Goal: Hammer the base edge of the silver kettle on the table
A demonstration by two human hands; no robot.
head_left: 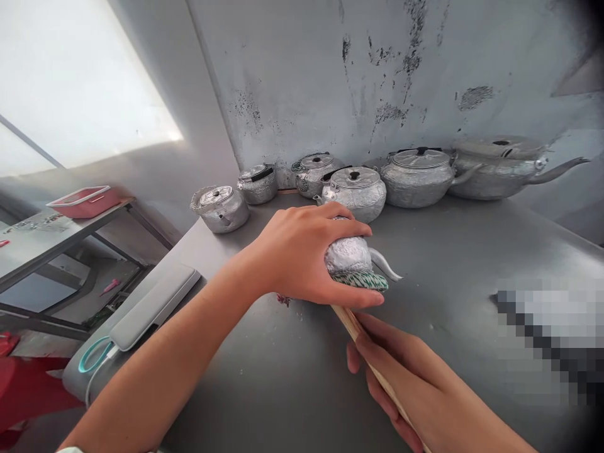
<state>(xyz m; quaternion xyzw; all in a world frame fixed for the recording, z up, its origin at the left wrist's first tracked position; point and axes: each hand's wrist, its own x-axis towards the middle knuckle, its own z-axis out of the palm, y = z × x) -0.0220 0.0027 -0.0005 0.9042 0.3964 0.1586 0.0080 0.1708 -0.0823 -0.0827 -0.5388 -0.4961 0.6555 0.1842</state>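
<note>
My left hand is wrapped over a small silvery kettle with a curved spout pointing right. Under the kettle, between my thumb and fingers, shows a green and white woven pad. My right hand grips a wooden stick, whose upper end reaches beneath my left hand and the pad. Whether the stick is joined to the pad is hidden. A bit of pinkish material peeks out below my left wrist.
Several silvery kettles line the wall at the back of the grey table. On its left edge lies a grey case with a cable. A pink basket stands on a side shelf. Something blurred lies at the right.
</note>
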